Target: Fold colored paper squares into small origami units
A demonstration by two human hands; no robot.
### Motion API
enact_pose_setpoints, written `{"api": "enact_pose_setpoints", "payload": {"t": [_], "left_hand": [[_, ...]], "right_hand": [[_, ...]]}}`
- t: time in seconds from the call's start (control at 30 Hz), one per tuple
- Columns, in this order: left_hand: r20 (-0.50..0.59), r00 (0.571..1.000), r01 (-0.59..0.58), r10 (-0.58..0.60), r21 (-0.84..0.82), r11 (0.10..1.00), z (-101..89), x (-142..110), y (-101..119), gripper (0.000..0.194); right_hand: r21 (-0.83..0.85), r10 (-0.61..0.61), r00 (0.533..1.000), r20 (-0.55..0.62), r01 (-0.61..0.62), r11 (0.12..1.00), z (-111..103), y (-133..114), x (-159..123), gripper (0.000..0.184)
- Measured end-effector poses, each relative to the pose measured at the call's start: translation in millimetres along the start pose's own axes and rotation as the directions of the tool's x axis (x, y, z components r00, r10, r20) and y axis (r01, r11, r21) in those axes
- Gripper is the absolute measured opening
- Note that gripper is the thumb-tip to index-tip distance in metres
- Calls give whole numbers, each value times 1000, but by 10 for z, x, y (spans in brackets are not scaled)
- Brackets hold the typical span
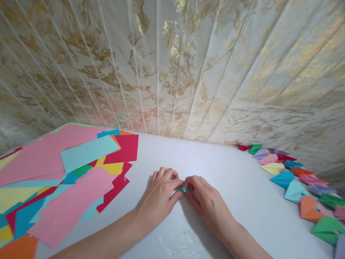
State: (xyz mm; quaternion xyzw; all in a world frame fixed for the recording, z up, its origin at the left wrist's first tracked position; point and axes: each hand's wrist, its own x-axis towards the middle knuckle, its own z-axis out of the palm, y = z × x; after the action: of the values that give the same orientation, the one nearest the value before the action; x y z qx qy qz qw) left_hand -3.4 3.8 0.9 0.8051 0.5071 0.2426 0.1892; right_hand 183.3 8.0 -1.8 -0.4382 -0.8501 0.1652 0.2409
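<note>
A small piece of light-blue folded paper (184, 188) is pinched between my two hands over the middle of the white table. My left hand (163, 189) grips its left side between thumb and forefinger, the other fingers curled behind. From the right, my right hand (203, 194) closes thumb and fingers on the other side. Most of the paper is covered by the fingertips, so its full shape is hidden.
Loose coloured paper sheets and strips, among them a pink strip (74, 205) and a light-blue strip (90, 153), overlap on the left. Folded paper pieces such as a blue one (283, 179) line the right edge. A gold-patterned curtain (172, 72) hangs behind the white table (188, 154).
</note>
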Motion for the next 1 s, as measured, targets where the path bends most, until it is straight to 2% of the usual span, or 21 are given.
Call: {"api": "enact_pose_setpoints", "payload": {"t": [0.1, 0.23, 0.3, 0.4, 0.47, 0.67, 0.8, 1.0], "left_hand": [[-7, 999, 36, -36, -11, 999, 10, 1, -16, 20], [-25, 995, 89, -92, -94, 992, 18, 14, -46, 8], [-14, 992, 120, -126, -219, 968, 7, 9, -41, 1], [53, 981, 191, -187, -446, 874, -16, -13, -4, 10], [98, 974, 222, -203, -563, 796, -17, -28, 25, 13], [61, 957, 209, -285, -823, 528, 35, -17, 50, 13], [80, 964, 206, -255, -830, 519, 22, -12, 67, 9], [108, 972, 207, -211, -823, 530, 20, -42, 98, 20]], "right_hand": [[25, 21, 999, -34, -20, 999, 14, 8, 16, 23], [273, 169, 986, -13, -159, 949, -7, 4, 28, 17], [423, 243, 970, 26, -230, 876, -15, -18, 39, 14], [599, 298, 952, 67, -277, 751, -12, -62, 49, 15], [650, 317, 947, 57, -277, 708, -4, -88, 45, 15], [589, 310, 951, -15, -242, 771, 0, -150, 6, 13], [548, 259, 965, -45, -193, 814, 1, -141, -19, 14], [482, 221, 969, -112, -141, 865, 5, -65, -38, 13]]}}
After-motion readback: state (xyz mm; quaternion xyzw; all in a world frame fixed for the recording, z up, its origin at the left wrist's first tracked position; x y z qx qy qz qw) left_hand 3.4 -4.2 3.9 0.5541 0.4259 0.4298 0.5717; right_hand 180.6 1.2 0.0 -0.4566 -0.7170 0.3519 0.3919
